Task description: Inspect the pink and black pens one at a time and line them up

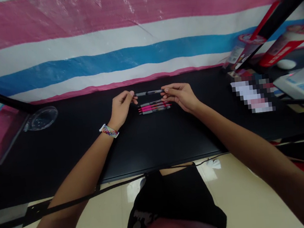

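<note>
A pen [148, 93] with a grey grip and a dark barrel is held level above the table, stretched between both hands. My left hand [121, 105] pinches its left end between thumb and fingers; a multicoloured woven band circles that wrist. At the other end, my right hand [181, 95] pinches the tip with its fingertips. Just below the held pen, several pens [154, 107] lie side by side on the black table, some with bright pink grips and some grey. The right hand's lower fingers hover close to their right ends; whether they touch I cannot tell.
On the black table [150, 143], a clear plastic lid [40, 118] lies at the left. Cups with straws, one clear [243, 50] and one red-and-white [284, 47], stand at the back right near a white rounded object [286, 64]. A thin black cable [116, 185] runs along the front edge.
</note>
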The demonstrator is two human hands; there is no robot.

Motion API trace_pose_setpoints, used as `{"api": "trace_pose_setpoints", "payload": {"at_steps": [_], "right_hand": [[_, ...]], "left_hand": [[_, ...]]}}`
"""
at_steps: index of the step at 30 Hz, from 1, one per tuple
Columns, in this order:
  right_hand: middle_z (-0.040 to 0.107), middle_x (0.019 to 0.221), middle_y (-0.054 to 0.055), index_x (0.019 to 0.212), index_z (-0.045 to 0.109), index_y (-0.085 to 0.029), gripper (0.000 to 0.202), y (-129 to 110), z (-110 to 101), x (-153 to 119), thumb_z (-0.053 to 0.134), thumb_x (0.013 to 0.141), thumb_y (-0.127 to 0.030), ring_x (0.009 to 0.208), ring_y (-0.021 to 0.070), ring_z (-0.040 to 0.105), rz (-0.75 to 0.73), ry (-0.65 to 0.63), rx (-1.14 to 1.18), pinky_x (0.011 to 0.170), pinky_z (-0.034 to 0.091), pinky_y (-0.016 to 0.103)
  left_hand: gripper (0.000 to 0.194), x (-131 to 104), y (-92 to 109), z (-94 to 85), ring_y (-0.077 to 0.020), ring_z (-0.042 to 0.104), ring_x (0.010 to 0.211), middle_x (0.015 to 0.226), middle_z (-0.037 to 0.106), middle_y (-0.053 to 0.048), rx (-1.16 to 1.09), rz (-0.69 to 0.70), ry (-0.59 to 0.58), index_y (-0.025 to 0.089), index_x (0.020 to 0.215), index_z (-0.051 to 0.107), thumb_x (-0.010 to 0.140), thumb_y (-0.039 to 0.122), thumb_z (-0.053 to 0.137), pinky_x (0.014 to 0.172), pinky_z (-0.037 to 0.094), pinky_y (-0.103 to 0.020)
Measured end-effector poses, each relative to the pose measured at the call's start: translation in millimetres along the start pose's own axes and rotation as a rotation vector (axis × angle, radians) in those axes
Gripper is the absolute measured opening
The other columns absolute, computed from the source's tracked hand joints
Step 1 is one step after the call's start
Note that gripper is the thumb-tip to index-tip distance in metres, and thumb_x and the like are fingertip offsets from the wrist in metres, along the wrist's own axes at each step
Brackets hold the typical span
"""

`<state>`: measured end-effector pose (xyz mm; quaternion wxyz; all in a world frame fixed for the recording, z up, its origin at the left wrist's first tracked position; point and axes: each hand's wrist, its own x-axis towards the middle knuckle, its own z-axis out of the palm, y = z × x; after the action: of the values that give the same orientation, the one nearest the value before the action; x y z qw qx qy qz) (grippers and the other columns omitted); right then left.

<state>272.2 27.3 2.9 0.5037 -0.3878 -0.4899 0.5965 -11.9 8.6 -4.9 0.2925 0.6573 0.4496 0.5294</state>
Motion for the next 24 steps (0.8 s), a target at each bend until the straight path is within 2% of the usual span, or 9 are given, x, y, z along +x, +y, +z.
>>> {"api": "trace_pose_setpoints", "payload": {"at_steps": [3, 7, 10, 12, 16, 19, 24], "right_hand": [[0.084, 0.093, 0.008, 0.101, 0.088, -0.019, 0.032, 0.9, 0.3, -0.1, 0.098, 0.079, -0.04, 0.083, 0.0203, 0.08, 0.0, 0.003, 0.015, 0.092, 0.073, 0.042], [0.084, 0.092, 0.009, 0.102, 0.088, -0.018, 0.032, 1.9, -0.6, 0.5, 0.097, 0.079, -0.038, 0.081, 0.0204, 0.079, 0.0, 0.004, 0.031, 0.089, 0.073, 0.041], [0.084, 0.094, 0.009, 0.103, 0.087, -0.018, 0.031, 2.2, -0.9, 0.8, 0.095, 0.081, -0.038, 0.083, 0.0207, 0.08, 0.012, 0.013, 0.009, 0.091, 0.072, 0.043], [0.084, 0.094, 0.008, 0.103, 0.087, -0.019, 0.031, 2.8, -0.8, 0.9, 0.094, 0.081, -0.039, 0.083, 0.0205, 0.08, 0.012, 0.014, 0.004, 0.093, 0.072, 0.043], [0.083, 0.094, 0.007, 0.102, 0.086, -0.021, 0.029, 4.2, -0.8, 1.4, 0.093, 0.08, -0.038, 0.084, 0.021, 0.08, -0.02, 0.005, 0.011, 0.095, 0.072, 0.044], [0.082, 0.095, 0.006, 0.102, 0.084, -0.023, 0.027, 4.3, -1.2, 2.8, 0.091, 0.08, -0.037, 0.086, 0.0215, 0.08, -0.069, 0.035, -0.043, 0.096, 0.071, 0.045], [0.08, 0.091, 0.005, 0.1, 0.081, -0.024, 0.023, 3.2, -2.5, 5.3, 0.085, 0.08, -0.036, 0.083, 0.0211, 0.079, -0.141, 0.122, -0.112, 0.094, 0.071, 0.045]], "left_hand": [[0.029, -0.2, 0.4, -0.1, -0.0171, 0.076, 0.083, 0.085, 0.077, -0.002, -0.021, 0.005, 0.009, 0.023, 0.105, 0.073, 0.097, 0.048, 0.086, 0.085, 0.064, -0.033], [0.031, 0.3, -1.2, -0.5, -0.0166, 0.074, 0.081, 0.082, 0.076, -0.003, 0.007, -0.002, 0.02, 0.022, 0.091, 0.071, 0.105, 0.049, 0.076, 0.085, 0.063, -0.034], [0.023, 1.0, -6.2, -0.2, -0.0174, 0.076, 0.085, 0.086, 0.076, -0.002, -0.03, -0.005, 0.044, 0.023, 0.105, 0.073, 0.098, 0.042, 0.084, 0.086, 0.064, -0.034], [0.025, 0.9, -9.2, 0.0, -0.0181, 0.077, 0.089, 0.092, 0.078, -0.002, -0.036, -0.007, 0.053, 0.024, 0.109, 0.074, 0.092, 0.035, 0.089, 0.087, 0.064, -0.034], [0.012, 0.4, -9.9, -0.8, -0.0179, 0.077, 0.089, 0.095, 0.081, -0.005, -0.006, -0.007, 0.056, 0.023, 0.102, 0.079, 0.097, 0.032, 0.083, 0.089, 0.064, -0.035], [0.011, 0.6, -8.4, -2.0, -0.019, 0.079, 0.092, 0.102, 0.084, -0.006, 0.036, 0.005, 0.101, 0.023, 0.102, 0.082, 0.098, 0.032, 0.083, 0.091, 0.066, -0.036], [0.015, 0.3, -7.6, -3.2, -0.0228, 0.082, 0.105, 0.112, 0.088, -0.008, 0.03, -0.004, 0.141, 0.023, 0.107, 0.086, 0.096, 0.033, 0.085, 0.103, 0.066, -0.042]]}}
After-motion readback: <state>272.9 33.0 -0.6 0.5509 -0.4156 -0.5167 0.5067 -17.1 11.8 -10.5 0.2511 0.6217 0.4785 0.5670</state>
